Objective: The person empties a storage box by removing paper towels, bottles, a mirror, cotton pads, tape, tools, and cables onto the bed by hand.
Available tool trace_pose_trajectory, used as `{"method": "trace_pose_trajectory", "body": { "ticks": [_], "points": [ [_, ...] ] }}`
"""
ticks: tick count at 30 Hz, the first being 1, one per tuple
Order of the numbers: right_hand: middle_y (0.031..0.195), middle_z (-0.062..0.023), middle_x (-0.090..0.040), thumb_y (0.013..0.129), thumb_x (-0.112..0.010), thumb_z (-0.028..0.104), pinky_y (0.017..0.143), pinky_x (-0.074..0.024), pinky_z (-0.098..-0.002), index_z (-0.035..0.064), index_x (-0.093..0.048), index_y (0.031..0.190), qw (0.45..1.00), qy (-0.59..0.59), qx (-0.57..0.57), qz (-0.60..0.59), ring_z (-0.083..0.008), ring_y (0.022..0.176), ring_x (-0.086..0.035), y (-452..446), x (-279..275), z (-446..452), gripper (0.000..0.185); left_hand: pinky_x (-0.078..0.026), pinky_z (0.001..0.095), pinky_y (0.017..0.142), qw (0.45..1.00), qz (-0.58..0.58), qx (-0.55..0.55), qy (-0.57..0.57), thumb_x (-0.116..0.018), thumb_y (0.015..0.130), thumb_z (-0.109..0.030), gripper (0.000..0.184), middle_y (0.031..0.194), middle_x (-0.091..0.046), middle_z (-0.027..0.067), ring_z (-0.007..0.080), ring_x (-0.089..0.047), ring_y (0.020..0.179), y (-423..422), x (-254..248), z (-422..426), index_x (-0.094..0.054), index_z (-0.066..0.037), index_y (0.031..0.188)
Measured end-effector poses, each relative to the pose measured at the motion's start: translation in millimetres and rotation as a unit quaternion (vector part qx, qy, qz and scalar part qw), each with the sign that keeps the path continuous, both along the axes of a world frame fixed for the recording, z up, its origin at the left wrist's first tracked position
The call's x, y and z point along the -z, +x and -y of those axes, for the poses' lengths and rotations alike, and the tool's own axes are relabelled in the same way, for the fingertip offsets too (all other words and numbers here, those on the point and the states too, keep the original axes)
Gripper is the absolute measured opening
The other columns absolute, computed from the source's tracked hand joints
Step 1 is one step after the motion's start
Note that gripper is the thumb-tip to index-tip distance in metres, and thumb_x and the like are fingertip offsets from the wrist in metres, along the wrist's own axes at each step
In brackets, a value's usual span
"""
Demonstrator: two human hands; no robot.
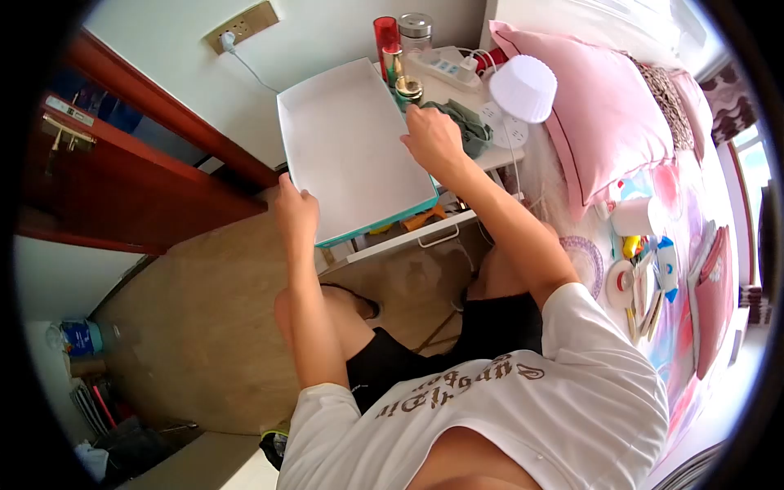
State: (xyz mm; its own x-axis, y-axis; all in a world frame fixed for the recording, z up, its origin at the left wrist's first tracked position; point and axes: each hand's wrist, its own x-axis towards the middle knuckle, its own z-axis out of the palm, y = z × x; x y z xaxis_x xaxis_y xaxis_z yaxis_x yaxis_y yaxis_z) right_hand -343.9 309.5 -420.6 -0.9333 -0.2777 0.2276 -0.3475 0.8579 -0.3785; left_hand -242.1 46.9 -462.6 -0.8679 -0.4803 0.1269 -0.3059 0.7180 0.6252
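Note:
A shallow box (355, 143), white inside with teal outer walls, lies tilted over the bedside table in front of me, its open side up. My left hand (296, 211) is closed on its left edge, with some fingers hidden behind the wall. At the opposite edge, my right hand (435, 140) has its fingers curled over the rim. Right beside that hand lies a crumpled dark green cloth (467, 126). Below the box's near edge, a pulled-out drawer (408, 242) shows an orange item (425, 217) inside.
Behind the box stand a red cylinder (385, 37), a glass jar (416, 33), a power strip (445, 67) and a white lamp (523, 88). A bed with a pink pillow (608, 114) and loose items is on the right. A reddish wooden door (122, 175) stands left.

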Motion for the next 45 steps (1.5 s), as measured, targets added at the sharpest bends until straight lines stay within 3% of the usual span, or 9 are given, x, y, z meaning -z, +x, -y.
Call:
{"method": "trace_pose_trajectory", "body": {
  "ticks": [8,13,15,17,21,24,30,34,45],
  "points": [
    [0.092,-0.0219,-0.073,0.087,-0.080,0.021,0.076,-0.0569,-0.0519,0.0008,-0.063,0.100,0.999,0.019,0.040,0.000,-0.0432,0.088,-0.072,-14,26,15,0.029,-0.050,0.0487,0.104,0.998,0.022,0.010,0.063,-0.060,0.097,-0.007,0.067,0.141,-0.063,0.0218,0.0399,-0.062,0.127,18,-9,-10,-0.036,-0.008,0.159],
    [0.091,-0.0224,-0.073,0.092,-0.071,0.022,0.076,-0.0562,-0.0533,0.0015,-0.069,0.090,0.998,0.046,0.038,0.014,-0.0434,0.088,-0.072,-15,23,27,0.020,-0.044,0.0452,0.116,0.989,-0.120,0.068,0.060,-0.064,0.098,-0.011,0.081,0.158,-0.047,0.0256,0.0412,-0.050,0.143,28,8,-9,-0.022,-0.009,0.167],
    [0.092,-0.0237,-0.072,0.093,-0.070,0.021,0.077,-0.0560,-0.0540,0.0005,-0.071,0.089,0.999,0.033,0.028,0.002,-0.0448,0.088,-0.072,-17,25,32,0.021,-0.044,0.0446,0.115,0.989,-0.126,0.056,0.052,-0.062,0.102,-0.015,0.075,0.156,-0.049,0.0261,0.0399,-0.052,0.141,29,2,-8,-0.024,-0.007,0.167],
    [0.089,-0.0239,-0.074,0.081,-0.066,0.004,0.075,-0.0594,-0.0505,0.0001,-0.073,0.086,0.999,0.027,0.028,-0.006,-0.0443,0.087,-0.074,-18,22,35,0.010,-0.044,0.0416,0.114,0.973,-0.086,0.021,0.214,-0.056,0.108,-0.026,0.068,0.156,-0.051,0.0221,0.0337,-0.054,0.140,29,-17,-13,-0.027,-0.003,0.165],
    [0.089,-0.0265,-0.073,0.084,-0.064,0.001,0.076,-0.0595,-0.0528,-0.0038,-0.067,0.089,1.000,0.011,0.008,-0.009,-0.0468,0.087,-0.073,-17,24,34,0.008,-0.041,0.0369,0.116,0.941,-0.069,-0.037,0.328,-0.049,0.111,-0.035,0.064,0.157,-0.050,0.0172,0.0271,-0.052,0.142,21,0,0,-0.031,-0.004,0.164],
    [0.088,-0.0289,-0.071,0.091,-0.061,0.004,0.076,-0.0570,-0.0565,-0.0040,-0.057,0.106,1.000,-0.015,-0.020,0.004,-0.0512,0.084,-0.070,-15,31,33,0.017,-0.033,0.0347,0.120,0.868,-0.115,-0.027,0.483,-0.053,0.109,-0.039,0.065,0.160,-0.048,0.0128,0.0233,-0.044,0.148,18,7,6,-0.036,-0.005,0.162],
    [0.093,-0.0265,-0.071,0.096,-0.063,0.007,0.074,-0.0539,-0.0583,0.0003,-0.050,0.111,0.998,-0.056,-0.027,-0.008,-0.0507,0.086,-0.068,-17,35,36,0.021,-0.040,0.0393,0.115,0.812,-0.150,-0.047,0.563,-0.064,0.102,-0.046,0.074,0.155,-0.050,0.0147,0.0252,-0.047,0.142,15,5,13,-0.040,-0.005,0.159],
    [0.103,-0.0189,-0.071,0.092,-0.070,0.009,0.073,-0.0537,-0.0553,0.0035,-0.054,0.109,0.993,-0.068,-0.035,-0.091,-0.0441,0.088,-0.069,-10,24,36,0.024,-0.043,0.0393,0.112,0.809,-0.160,-0.065,0.562,-0.066,0.101,-0.047,0.074,0.153,-0.051,0.0145,0.0255,-0.051,0.137,18,-2,11,-0.040,-0.008,0.159],
    [0.105,-0.0161,-0.065,0.089,-0.074,0.014,0.075,-0.0567,-0.0507,0.0014,-0.057,0.099,0.997,-0.032,0.016,-0.069,-0.0378,0.094,-0.069,0,14,38,0.023,-0.045,0.0370,0.109,0.820,-0.165,-0.071,0.544,-0.068,0.101,-0.051,0.073,0.146,-0.055,0.0110,0.0228,-0.053,0.134,19,3,5,-0.046,-0.007,0.155]
  ]
}}
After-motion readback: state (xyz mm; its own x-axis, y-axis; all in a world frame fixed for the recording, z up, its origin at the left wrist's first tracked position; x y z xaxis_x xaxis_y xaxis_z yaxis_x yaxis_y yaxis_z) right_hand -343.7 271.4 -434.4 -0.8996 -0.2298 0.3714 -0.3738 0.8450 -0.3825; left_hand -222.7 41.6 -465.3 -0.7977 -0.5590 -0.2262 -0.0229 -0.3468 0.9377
